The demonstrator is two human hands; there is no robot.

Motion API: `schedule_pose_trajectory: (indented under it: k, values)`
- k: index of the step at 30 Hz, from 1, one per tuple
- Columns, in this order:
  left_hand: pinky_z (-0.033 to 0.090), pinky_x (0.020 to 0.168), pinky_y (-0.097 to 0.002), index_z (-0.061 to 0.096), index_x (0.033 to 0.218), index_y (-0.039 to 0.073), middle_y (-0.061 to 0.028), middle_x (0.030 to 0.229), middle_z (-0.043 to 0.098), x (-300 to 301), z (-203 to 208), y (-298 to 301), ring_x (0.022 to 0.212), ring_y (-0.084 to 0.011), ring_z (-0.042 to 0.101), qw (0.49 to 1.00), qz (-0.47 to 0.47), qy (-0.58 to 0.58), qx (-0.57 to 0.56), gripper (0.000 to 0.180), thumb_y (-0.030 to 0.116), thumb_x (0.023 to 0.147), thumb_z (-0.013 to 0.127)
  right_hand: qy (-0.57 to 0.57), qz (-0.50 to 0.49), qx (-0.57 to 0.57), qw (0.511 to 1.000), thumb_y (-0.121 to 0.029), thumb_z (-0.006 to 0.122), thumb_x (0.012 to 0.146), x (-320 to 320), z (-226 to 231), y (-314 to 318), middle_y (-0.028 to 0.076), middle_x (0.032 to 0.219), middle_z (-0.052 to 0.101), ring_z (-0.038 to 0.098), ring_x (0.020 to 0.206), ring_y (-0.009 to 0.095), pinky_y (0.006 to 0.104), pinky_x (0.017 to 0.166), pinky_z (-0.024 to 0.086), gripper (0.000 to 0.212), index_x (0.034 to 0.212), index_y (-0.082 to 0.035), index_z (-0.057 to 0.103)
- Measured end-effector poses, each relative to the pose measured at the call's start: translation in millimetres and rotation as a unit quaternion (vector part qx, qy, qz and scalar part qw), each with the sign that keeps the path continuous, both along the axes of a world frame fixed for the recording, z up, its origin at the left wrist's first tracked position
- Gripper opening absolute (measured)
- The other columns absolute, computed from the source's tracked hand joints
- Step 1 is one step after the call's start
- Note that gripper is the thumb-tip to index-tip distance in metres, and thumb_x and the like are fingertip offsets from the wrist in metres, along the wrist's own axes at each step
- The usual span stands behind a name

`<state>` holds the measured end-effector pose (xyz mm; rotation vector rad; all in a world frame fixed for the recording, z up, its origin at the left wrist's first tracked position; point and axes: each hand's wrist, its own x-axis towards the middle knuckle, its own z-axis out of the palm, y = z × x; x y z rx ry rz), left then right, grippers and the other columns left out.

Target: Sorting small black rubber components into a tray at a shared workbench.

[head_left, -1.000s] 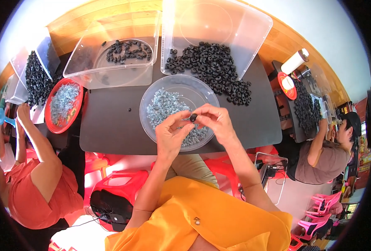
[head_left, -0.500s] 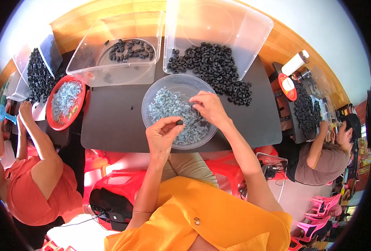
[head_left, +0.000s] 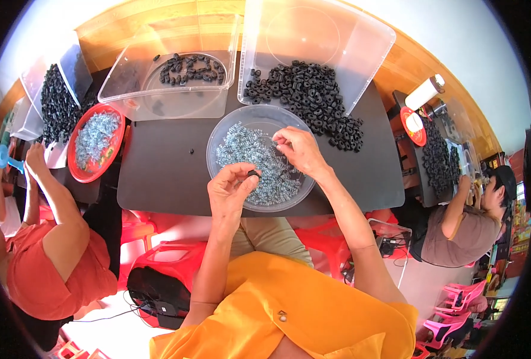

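Between the thumb and fingertips of my left hand (head_left: 232, 186) is a small black plastic piece (head_left: 253, 173), over the near left part of a clear round tub (head_left: 213, 135). The tub holds a heap of small silvery coil springs (head_left: 241, 146). My right hand (head_left: 301, 152) is over the tub's right side, its thumb and fingertips pinched together; what they hold, if anything, is too small to make out. Behind the tub, a pile of black ring-like plastic pieces (head_left: 304, 90) spills out of a clear bin (head_left: 361, 54) tipped on its side.
At the back left, a clear box (head_left: 119, 96) holds several black pieces (head_left: 191, 70). One tiny black bit (head_left: 191, 151) lies on the dark table (head_left: 158, 173). A red basin of springs (head_left: 74, 161) stands by a person (head_left: 62, 263) at left; another person (head_left: 463, 233) works at right.
Both hands stay over the tub; my left hand has risen slightly and the black piece has turned in its fingers. The whole view has shifted a little.
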<state>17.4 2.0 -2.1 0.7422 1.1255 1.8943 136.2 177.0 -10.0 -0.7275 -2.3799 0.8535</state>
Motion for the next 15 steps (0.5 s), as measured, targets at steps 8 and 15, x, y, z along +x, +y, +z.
schedule_pose_trajectory:
  k: [8,15]
  values:
    - [0.051,0.072,-0.0268,0.059,0.099,0.000,-0.0083,0.089,0.063,-1,1,-1,0.078,-0.0131,0.059,0.999,-0.007,-0.036,0.007,0.020,-0.003,0.080,0.061,-0.070,0.026,0.076,0.994,0.003,0.058,0.072,-3,-1,4,0.014,0.080,0.059,0.059,0.074,0.034,0.0401,0.065,0.047,0.014,0.085,-0.003,0.059]
    - [0.054,0.074,-0.0293,0.061,0.095,0.000,-0.0088,0.091,0.063,-2,7,-2,0.082,-0.0194,0.064,0.993,-0.016,-0.118,-0.011,0.015,0.000,0.080,0.064,0.087,0.002,-0.274,0.958,-0.004,0.059,0.082,8,19,-3,0.002,0.079,0.062,0.058,0.069,0.008,0.0218,0.057,0.044,0.014,0.095,-0.002,0.065]
